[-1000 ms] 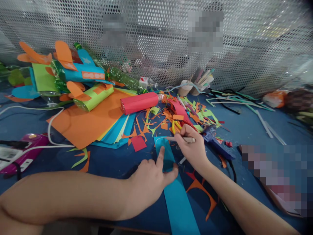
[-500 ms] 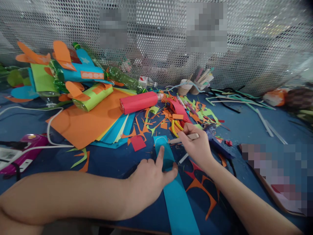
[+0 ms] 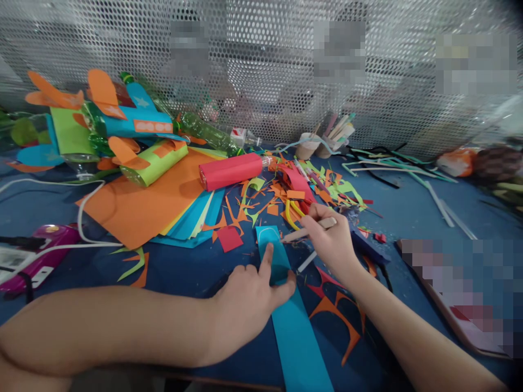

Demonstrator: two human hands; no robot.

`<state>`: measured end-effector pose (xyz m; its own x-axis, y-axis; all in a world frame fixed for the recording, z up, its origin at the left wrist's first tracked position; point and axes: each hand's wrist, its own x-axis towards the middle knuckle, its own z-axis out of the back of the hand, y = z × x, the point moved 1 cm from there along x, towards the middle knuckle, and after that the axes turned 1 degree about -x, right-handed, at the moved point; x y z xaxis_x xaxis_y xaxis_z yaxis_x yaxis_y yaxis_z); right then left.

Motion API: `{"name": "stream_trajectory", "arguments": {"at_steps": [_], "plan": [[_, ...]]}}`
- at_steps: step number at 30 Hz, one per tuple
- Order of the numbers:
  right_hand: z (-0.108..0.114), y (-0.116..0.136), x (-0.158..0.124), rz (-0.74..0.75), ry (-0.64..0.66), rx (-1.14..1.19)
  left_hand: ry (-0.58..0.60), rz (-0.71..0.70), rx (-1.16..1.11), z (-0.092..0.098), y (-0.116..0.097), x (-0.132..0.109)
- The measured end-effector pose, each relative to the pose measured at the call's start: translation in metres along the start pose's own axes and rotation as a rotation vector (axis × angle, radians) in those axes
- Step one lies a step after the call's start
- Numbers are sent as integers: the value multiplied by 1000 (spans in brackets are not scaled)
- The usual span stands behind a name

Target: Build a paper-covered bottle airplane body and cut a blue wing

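Note:
A long blue paper strip [image 3: 296, 332] lies on the table in front of me, with a pale curved line drawn near its far end. My left hand [image 3: 255, 302] presses on the strip, index finger and thumb stretched apart, the other fingers curled under. In my right hand [image 3: 330, 239] is a whitish pen [image 3: 300, 235], pinched between the fingers. Its tip is at the strip's right edge, beside the far end. Yellow-handled scissors [image 3: 291, 215] lie just behind my right hand, partly hidden by it.
Paper scraps [image 3: 337, 321] are strewn about. A red-wrapped bottle [image 3: 231, 170], orange sheets [image 3: 139, 207] and paper-covered bottle planes [image 3: 134, 120] lie at the left. A blue glue gun [image 3: 370, 245] and a phone [image 3: 461, 305] are on the right. Cups with sticks [image 3: 308, 146] stand by the mesh panel.
My right hand and the pen have shifted slightly, and the pen tip stays by the strip's right edge. My left hand holds its place on the strip.

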<state>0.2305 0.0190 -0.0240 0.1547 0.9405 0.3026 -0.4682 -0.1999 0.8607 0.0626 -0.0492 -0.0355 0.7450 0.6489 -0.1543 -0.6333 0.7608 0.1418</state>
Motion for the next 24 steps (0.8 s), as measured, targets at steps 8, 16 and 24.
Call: {"name": "stream_trajectory", "arguments": {"at_steps": [8, 16, 24], "plan": [[-17, -14, -5, -145, 76, 413, -43, 11, 1, -1, -2, -4], [-23, -9, -10, -162, 250, 368, -83, 47, 10, -3, -4, -4], [-23, -9, -10, -157, 281, 368, -64, 44, -4, -3, -4, -4]]}}
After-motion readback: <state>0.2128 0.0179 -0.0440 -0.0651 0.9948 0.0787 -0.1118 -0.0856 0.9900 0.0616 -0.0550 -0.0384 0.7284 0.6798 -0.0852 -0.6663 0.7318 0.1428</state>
